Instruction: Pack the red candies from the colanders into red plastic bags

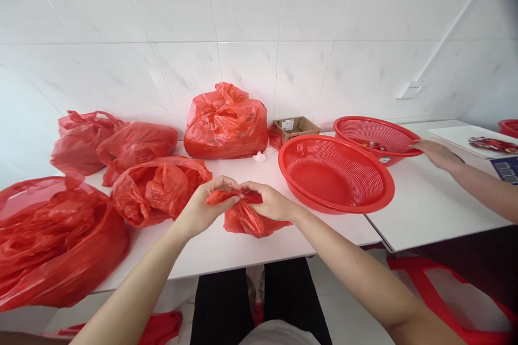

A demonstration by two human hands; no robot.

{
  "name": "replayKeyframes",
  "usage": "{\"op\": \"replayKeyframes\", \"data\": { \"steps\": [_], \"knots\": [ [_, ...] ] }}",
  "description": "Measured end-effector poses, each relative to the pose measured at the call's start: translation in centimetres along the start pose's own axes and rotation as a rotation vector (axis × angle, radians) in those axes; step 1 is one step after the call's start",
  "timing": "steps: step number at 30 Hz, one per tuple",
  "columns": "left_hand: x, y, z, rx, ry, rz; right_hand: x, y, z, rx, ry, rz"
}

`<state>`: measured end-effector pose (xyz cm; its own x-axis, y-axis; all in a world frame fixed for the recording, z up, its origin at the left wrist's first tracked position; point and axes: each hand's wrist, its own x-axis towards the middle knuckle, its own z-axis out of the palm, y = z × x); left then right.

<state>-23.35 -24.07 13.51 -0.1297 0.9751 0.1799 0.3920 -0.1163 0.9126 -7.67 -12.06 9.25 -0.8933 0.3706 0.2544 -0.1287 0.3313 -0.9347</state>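
My left hand (206, 206) and my right hand (271, 202) meet above the white table (226, 248), both pinching the gathered top of a small red plastic bag (243, 219). The bag's body hangs below my fingers and rests on the tabletop. Just beyond my left hand lies a crumpled red plastic bag (157, 191), and a large red perforated basket (311, 172) stands to the right of my right hand.
Several full red plastic bags (224, 124) line the table's back and left. A cardboard box (294, 129) sits by the wall. A co-worker's hand (437, 155) rests on the rim of a second red basket (376, 132), which holds small items. A red stool (449, 296) stands low right.
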Motion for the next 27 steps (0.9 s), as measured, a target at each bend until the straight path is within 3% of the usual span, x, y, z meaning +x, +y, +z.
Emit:
{"op": "replayKeyframes", "data": {
  "steps": [5,8,12,15,18,21,23,27],
  "knots": [
    [0.3,-1.2,0.4,0.269,0.014,0.039,-0.4,1.0,0.9,0.061,0.139,-0.019],
    [0.5,-2.0,1.0,0.512,0.191,0.153,-0.8,0.8,1.8,0.024,0.213,0.032],
    [0.5,-2.8,1.3,0.580,0.360,0.319,-0.8,0.2,1.6,0.138,0.157,0.023],
    [0.1,-2.4,1.3,0.561,0.354,0.435,-0.2,0.1,0.8,0.341,0.182,0.049],
    [-0.2,-1.6,0.9,0.580,0.264,0.415,0.1,-0.3,0.2,0.349,0.119,0.074],
    [-0.3,-1.1,-0.1,0.639,0.175,0.432,-0.1,-1.5,0.3,0.245,0.070,0.106],
    [-0.2,-1.0,-1.1,0.671,0.123,0.491,-0.6,-2.5,0.5,0.052,0.105,0.111],
    [-0.8,0.0,-3.6,0.703,0.183,0.519,-1.8,-4.0,1.2,-0.398,0.143,0.064]
  ]
}}
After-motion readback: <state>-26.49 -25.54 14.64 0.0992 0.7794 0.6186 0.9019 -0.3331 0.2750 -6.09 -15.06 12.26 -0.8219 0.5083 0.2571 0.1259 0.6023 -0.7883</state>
